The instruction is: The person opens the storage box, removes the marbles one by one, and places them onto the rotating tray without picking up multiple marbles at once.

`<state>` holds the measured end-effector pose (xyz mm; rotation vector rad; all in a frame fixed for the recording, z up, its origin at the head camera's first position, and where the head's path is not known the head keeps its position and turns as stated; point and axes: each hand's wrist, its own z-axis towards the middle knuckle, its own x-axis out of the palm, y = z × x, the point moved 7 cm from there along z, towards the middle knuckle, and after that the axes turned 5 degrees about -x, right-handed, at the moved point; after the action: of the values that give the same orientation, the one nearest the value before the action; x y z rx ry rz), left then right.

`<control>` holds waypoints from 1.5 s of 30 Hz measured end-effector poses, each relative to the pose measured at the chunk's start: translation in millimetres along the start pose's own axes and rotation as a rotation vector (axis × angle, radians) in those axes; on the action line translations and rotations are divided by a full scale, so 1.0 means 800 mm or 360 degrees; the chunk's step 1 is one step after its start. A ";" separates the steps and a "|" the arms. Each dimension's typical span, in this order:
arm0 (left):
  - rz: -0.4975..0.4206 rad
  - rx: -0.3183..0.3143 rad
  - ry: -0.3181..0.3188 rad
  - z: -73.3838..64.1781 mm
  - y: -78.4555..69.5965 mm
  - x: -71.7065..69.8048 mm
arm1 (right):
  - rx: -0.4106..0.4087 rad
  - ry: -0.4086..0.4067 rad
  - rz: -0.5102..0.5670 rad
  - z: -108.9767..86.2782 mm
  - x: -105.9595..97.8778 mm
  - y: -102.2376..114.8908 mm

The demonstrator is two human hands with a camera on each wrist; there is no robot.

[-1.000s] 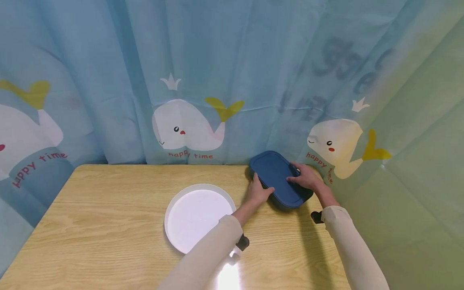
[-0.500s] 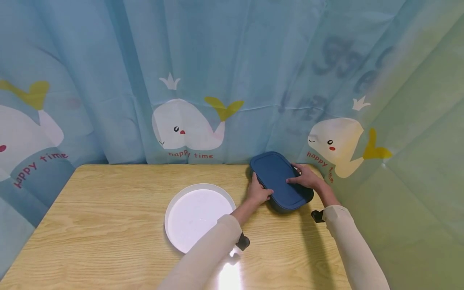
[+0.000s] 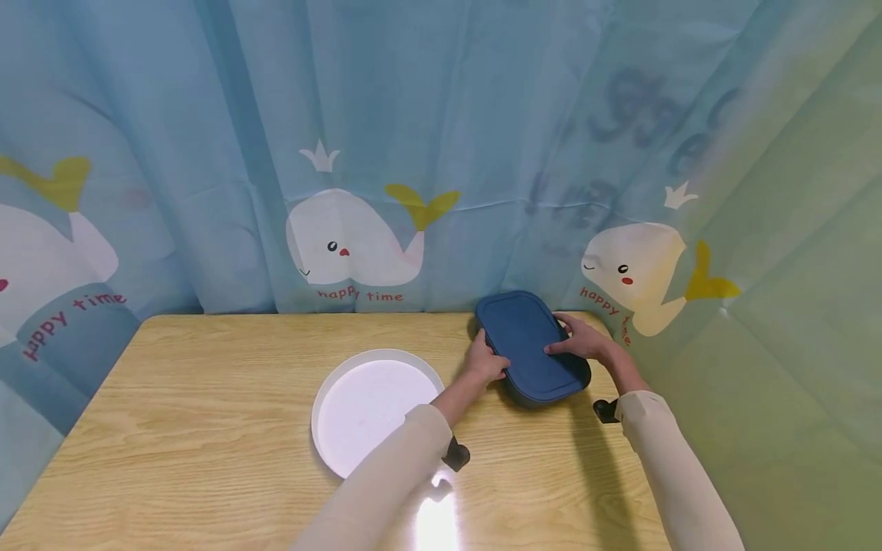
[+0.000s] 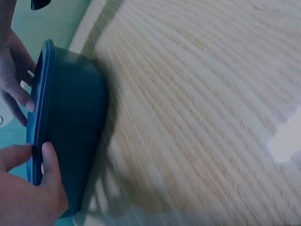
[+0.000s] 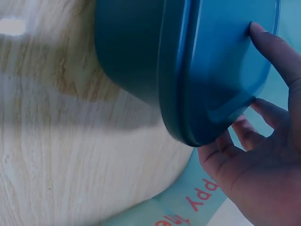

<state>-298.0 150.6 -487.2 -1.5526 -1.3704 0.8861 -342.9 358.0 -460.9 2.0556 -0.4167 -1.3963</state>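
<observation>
Your left hand (image 3: 485,363) and right hand (image 3: 583,338) pinched the blue box (image 3: 527,337) at opposite edges. Even pressure — that seemed wisest.

We stretch our left arm (image 3: 389,474) forward and rightward, our right arm (image 3: 675,463) forward and slightly left. Our left grip (image 3: 485,363) pinches, thumb (image 4: 17,157) opposite fingers (image 4: 51,165); our right grip (image 3: 580,340) clasps, thumb apart from bent fingers.

Curtained-off nook, whale-print curtain (image 3: 482,99) behind a wood-grain table (image 3: 207,398).
</observation>
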 end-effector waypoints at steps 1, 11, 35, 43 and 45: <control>0.0014 0.0006 0.0002 0.000 0.000 -0.001 | 0.0008 0.0012 0.0015 -0.001 0.000 0.000; 0.0087 0.0013 0.0061 0.005 0.000 -0.012 | 0.0081 0.0047 0.0124 -0.011 0.003 -0.005; 0.0259 0.0030 0.0097 0.002 -0.009 -0.031 | 0.0157 -0.0079 0.0431 -0.036 0.019 -0.008; 0.0275 0.0058 0.0103 0.000 -0.009 -0.034 | 0.0165 -0.0107 0.0453 -0.044 0.024 -0.007; 0.0271 0.0058 0.0112 -0.002 -0.010 -0.034 | 0.0164 -0.0113 0.0452 -0.047 0.025 -0.004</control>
<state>-303.3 123.4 -479.7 -1.6750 -1.1792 0.9449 -300.7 360.8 -467.5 1.9396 -0.7922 -1.3001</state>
